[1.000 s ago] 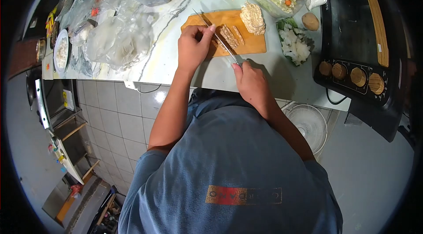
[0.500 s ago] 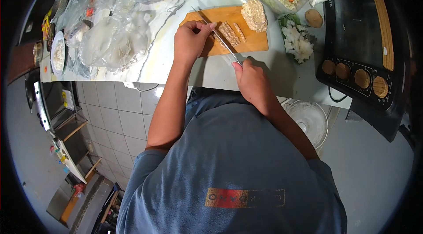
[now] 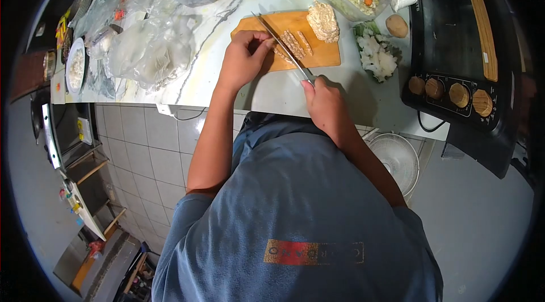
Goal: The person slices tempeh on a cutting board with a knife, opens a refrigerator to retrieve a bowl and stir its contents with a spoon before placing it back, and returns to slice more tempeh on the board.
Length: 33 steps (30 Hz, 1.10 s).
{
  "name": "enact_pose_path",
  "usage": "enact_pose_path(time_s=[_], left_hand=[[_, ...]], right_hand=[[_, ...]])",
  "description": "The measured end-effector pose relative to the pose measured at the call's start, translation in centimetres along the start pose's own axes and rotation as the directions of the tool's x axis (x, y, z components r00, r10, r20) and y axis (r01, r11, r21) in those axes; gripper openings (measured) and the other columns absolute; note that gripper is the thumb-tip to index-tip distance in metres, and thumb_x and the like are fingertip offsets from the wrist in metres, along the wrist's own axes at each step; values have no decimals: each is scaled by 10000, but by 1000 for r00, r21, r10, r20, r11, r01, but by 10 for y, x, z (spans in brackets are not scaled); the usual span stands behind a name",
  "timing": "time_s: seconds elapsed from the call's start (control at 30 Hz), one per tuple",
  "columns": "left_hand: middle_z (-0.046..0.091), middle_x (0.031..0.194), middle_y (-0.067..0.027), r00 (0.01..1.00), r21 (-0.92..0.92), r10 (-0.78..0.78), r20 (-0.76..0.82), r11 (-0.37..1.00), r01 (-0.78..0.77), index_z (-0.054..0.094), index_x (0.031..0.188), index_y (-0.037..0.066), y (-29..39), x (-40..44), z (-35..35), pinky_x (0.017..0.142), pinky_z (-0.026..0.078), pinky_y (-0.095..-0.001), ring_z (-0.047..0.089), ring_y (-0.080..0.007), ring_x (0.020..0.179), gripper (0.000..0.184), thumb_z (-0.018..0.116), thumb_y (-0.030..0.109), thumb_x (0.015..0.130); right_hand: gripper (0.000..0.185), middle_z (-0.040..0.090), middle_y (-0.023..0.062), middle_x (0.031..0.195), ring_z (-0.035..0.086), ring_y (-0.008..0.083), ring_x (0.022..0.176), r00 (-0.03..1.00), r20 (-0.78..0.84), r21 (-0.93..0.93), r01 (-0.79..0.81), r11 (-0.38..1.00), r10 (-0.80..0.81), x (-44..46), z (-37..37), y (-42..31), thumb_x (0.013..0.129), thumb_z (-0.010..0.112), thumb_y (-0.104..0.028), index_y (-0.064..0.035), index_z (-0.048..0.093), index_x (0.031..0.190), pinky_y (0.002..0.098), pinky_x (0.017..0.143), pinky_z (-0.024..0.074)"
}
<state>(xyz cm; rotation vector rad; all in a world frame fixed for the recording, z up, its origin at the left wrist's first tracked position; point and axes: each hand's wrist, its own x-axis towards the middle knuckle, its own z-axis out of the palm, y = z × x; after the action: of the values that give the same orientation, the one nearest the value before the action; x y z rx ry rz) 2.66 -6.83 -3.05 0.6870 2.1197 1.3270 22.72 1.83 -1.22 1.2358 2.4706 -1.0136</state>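
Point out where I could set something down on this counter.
A wide bare patch of counter lies between the plastic bags and the cutting board. Another, shaded, lies between the right hand and the black appliance, nearer than the white vegetable pieces. Crowded: the board itself, with the knife and left hand, and the bag-covered left end.

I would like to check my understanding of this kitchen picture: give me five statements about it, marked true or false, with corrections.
1. The right hand holds the knife. True.
2. The left hand is over the left part of the cutting board. True.
3. A fan stands on the counter. False: the fan is lower than the counter.
4. Four knobs show on the black appliance. True.
5. The tan slab lies in a container. False: the tan slab lies on the cutting board.
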Motion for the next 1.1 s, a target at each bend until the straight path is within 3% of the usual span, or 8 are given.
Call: enact_pose_path(time_s=[0.17, 0.27, 0.47, 0.6, 0.67, 0.8, 0.87, 1.1], left_hand=[[637, 996, -92, 914, 325, 362, 182, 855, -404, 693, 1063, 61, -6, -10, -4, 814, 502, -333, 631, -270, 909, 302, 803, 151, 798], [625, 993, -91, 882, 354, 432, 187, 808, -471, 707, 1040, 95, -8, -11, -2, 787, 509, -346, 613, -288, 881, 331, 841, 139, 740], [622, 873, -49, 935, 268, 252, 249, 910, -317, 732, 885, 137, -5, -1, -7, 786, 484, -398, 606, -258, 874, 237, 857, 211, 698], [618, 833, -33, 896, 306, 317, 311, 859, -410, 720, 823, 133, -11, 12, -8, 811, 460, -412, 606, -247, 879, 208, 857, 222, 694], [628, 874, -24, 815, 310, 460, 351, 765, -565, 712, 871, 149, -11, 19, -6, 840, 435, -429, 600, -252, 906, 249, 858, 232, 688], [643, 968, -21, 817, 387, 462, 343, 724, -572, 705, 994, 178, 7, 24, -5, 904, 410, -425, 590, -268, 983, 360, 859, 235, 673], [614, 1164, -60, 748, 378, 494, 444, 653, -656, 677, 1138, 174, 16, 29, -4, 996, 401, -411, 533, -303, 1116, 478, 845, 208, 692], [546, 1326, -56, 593, 351, 420, 687, 522, -777, 643, 1223, 194, 37, 40, 9, 1054, 367, -431, 452, -308, 1260, 577, 791, 166, 666]], right_hand=[[457, 668, 287, 837, 648, 484, 842, 1000, -15, 1, 14, 1000, -14, -2, 4, 11, 1018, 476, -422, 17, 585, 953, 552, 757, 508], [461, 666, 284, 821, 648, 482, 831, 999, -28, 3, 41, 999, -41, -1, -1, 9, 1018, 477, -422, 19, 587, 939, 553, 750, 506], [455, 651, 286, 776, 643, 483, 802, 995, -76, 54, 69, 996, -65, -9, -12, 6, 1010, 497, -421, 8, 595, 897, 559, 721, 500], [400, 623, 277, 695, 628, 491, 731, 973, -215, 87, 105, 991, -84, -13, -22, 16, 986, 569, -375, -9, 575, 826, 557, 655, 491], [388, 612, 274, 671, 619, 493, 703, 959, -262, 90, 137, 986, -109, -12, -25, 25, 982, 582, -355, -10, 562, 806, 553, 625, 483], [326, 575, 261, 668, 585, 486, 686, 951, -282, 139, 173, 975, -129, -19, -40, 33, 998, 573, -252, 13, 528, 813, 484, 558, 436], [349, 587, 268, 666, 593, 494, 688, 953, -281, 155, 161, 975, -113, -23, -45, 36, 995, 572, -291, 3, 534, 810, 517, 577, 446], [386, 614, 256, 687, 607, 490, 696, 971, -237, 188, 72, 980, -26, -33, -57, 49, 1010, 530, -354, -7, 541, 840, 524, 604, 445]])
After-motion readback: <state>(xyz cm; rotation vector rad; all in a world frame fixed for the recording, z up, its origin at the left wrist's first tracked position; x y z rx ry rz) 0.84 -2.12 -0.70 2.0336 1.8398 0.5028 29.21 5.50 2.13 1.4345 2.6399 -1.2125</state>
